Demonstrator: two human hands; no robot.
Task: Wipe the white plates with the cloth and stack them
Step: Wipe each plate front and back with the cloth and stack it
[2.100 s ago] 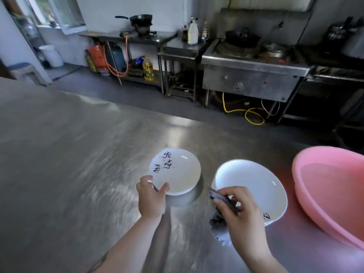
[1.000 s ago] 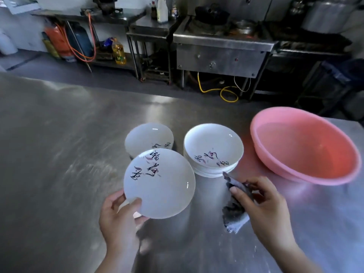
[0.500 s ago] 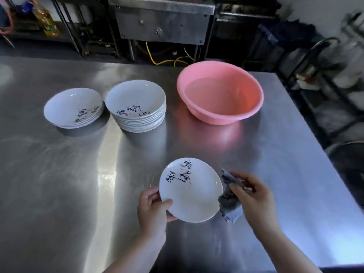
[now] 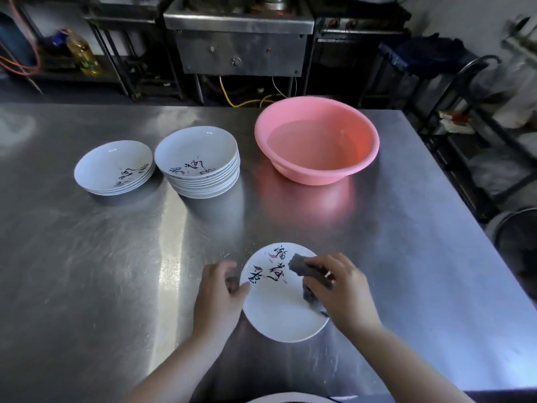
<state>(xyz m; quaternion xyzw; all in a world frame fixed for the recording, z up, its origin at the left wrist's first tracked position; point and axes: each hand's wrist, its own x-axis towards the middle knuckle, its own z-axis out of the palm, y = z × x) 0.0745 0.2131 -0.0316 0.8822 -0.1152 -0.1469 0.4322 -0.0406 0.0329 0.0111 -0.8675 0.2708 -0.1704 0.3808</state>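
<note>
We count two stacks of white plates on the steel table (image 4: 87, 271), plus one single plate (image 4: 279, 309) in hand. The short stack (image 4: 114, 169) on the far left shows about five rims; the tall stack (image 4: 199, 162) just beside it on the right shows roughly nine or ten, the lower edges too close together for a firm count. The two stacks sit nearly touching. One pink basin (image 4: 316, 141) stands to the right of the tall stack, apart from it, with water inside. One grey cloth (image 4: 309, 271). Two hands.

The single plate lies near the table's near edge, well apart from the stacks, face up, black brush lettering on its far half. The left hand (image 4: 218, 298) grips its left rim: thumb curled over the top edge, the other fingers tucked beyond and below the rim, mostly hidden. The right hand (image 4: 340, 292) is closed around the cloth, fingers curled over it, pressing it on the plate's right half beside the lettering. The cloth sticks out past the fingertips toward the far side and hangs a little below the palm at the plate's right edge.

Beyond the table: one steel cooker (image 4: 241, 45) and one bottle of yellow oil (image 4: 82, 55) on a low shelf at far left.
</note>
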